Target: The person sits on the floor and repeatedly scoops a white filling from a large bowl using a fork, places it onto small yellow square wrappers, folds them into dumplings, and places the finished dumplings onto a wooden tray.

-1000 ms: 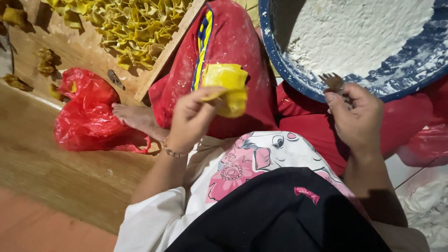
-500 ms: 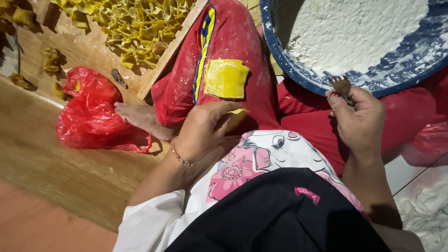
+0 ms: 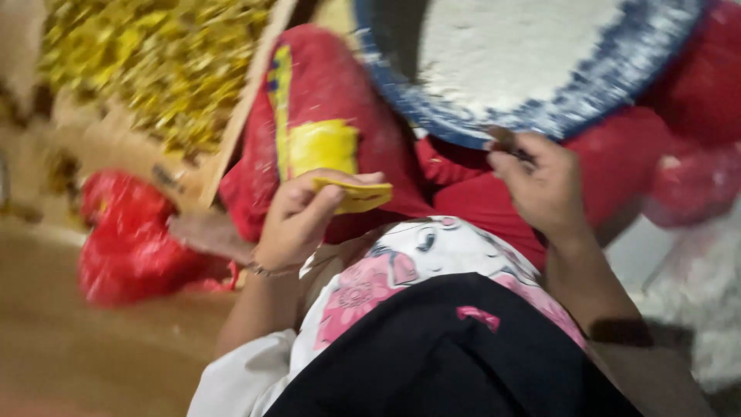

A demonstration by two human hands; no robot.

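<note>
My left hand (image 3: 297,220) pinches a thin yellow dough sheet (image 3: 356,195) held flat above my lap. A stack of yellow sheets (image 3: 320,147) rests on my red-trousered knee (image 3: 324,93) just beyond it. My right hand (image 3: 544,185) grips a small dark utensil (image 3: 503,140) at the near rim of a big blue basin (image 3: 494,116) of white flour. The frame is blurred.
A wooden tray (image 3: 231,131) piled with several folded yellow pieces lies at the upper left. A red plastic bag (image 3: 127,239) sits on the wooden floor beside my bare foot (image 3: 204,232). More red fabric bulges at the right.
My left hand has picked a yellow sheet off the stack on my knee and drawn it toward my lap. My right hand stayed at the basin rim. The view shifted and blurred.
</note>
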